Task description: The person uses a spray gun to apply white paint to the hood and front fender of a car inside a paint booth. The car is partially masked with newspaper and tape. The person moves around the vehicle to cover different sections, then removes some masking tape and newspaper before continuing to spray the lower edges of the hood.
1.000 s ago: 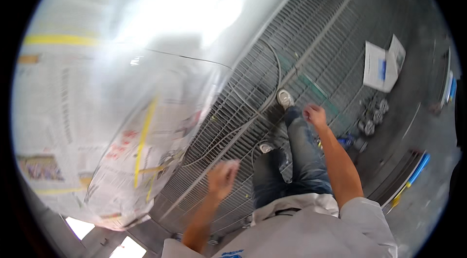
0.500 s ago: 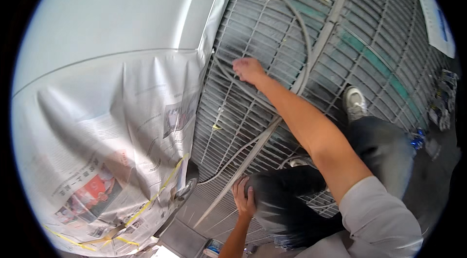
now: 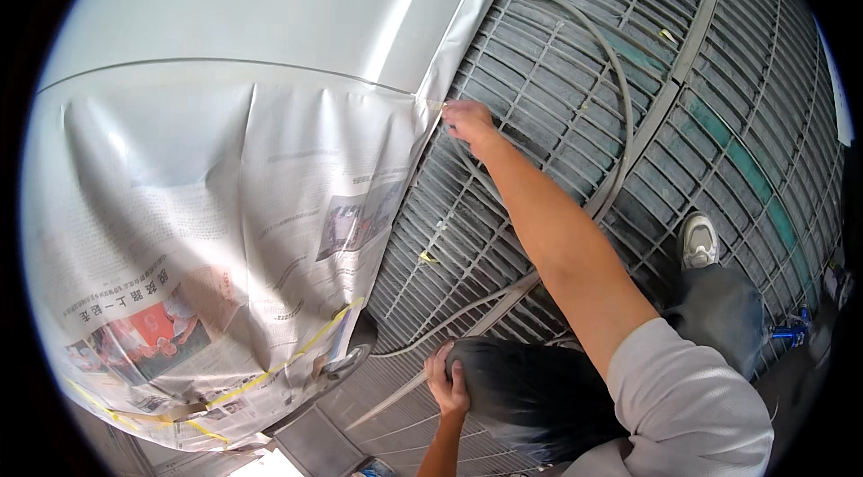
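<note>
A smooth white panel, apparently part of a car body, fills the upper left. Below its dark seam hangs newspaper sheeting, wrinkled and edged low down with yellow tape. My right hand reaches across to the sheeting's upper right corner, fingers pinched together. Between them and that corner shows a short beige strip of masking tape. My left hand lies over my bent knee, fingers stretched out and holding nothing.
Metal floor grating spreads to the right, with a grey hose looped across it. Yellow scraps lie on the bars. My shoe stands on the grating near a blue object. A wheel shows below the sheeting.
My right hand has come up to the newspaper's corner from over the grating, and the tape strip now shows there. The view has shifted; my left hand stays on the knee.
</note>
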Motion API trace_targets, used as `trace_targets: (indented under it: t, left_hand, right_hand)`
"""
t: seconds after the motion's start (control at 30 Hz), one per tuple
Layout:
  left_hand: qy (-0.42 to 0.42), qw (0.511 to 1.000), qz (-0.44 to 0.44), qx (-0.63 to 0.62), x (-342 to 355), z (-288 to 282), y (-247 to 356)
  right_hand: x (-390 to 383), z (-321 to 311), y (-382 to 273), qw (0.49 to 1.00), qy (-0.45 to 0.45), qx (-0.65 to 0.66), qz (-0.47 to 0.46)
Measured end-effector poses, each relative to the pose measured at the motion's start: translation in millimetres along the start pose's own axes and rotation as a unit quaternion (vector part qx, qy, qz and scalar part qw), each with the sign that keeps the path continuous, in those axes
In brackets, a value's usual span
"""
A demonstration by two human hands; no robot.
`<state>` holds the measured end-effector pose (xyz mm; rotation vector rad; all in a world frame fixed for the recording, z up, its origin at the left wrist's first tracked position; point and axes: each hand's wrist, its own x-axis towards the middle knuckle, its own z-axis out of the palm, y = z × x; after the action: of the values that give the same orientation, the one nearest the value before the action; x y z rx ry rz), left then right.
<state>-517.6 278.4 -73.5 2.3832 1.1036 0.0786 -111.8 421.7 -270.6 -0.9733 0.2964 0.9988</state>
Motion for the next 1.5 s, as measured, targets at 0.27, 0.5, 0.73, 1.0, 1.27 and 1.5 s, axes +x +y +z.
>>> trace_targets:
  t: [0.27,0.5,0.73,1.0,1.27,1.5]
  left_hand:
    - [0.002,1.0,0.008,-0.017,10,7,3]
    - [-0.011,1.0,0.026,-0.004,16,7,1]
    - [-0.036,0.999,0.038,0.01,34,9,8]
    - [-0.037,0.998,0.047,0.006,50,19,4]
    - [0.251,0.965,0.056,-0.056,80,-4,42]
    - [0.373,0.916,0.038,-0.141,118,-77,97]
  right_hand:
    - [-16,-10,10,0.962,0.123,-0.169,-0.176]
    - [-79,21,10,0.945,0.152,-0.149,-0.25]
    - [-139,48,9,0.949,0.132,-0.084,-0.274]
    - [-214,79,-14,0.95,0.051,-0.046,-0.303]
    - [-276,91,-42,0.936,-0.023,-0.093,-0.34]
    - [-357,113,-71,0.895,-0.112,-0.121,-0.414]
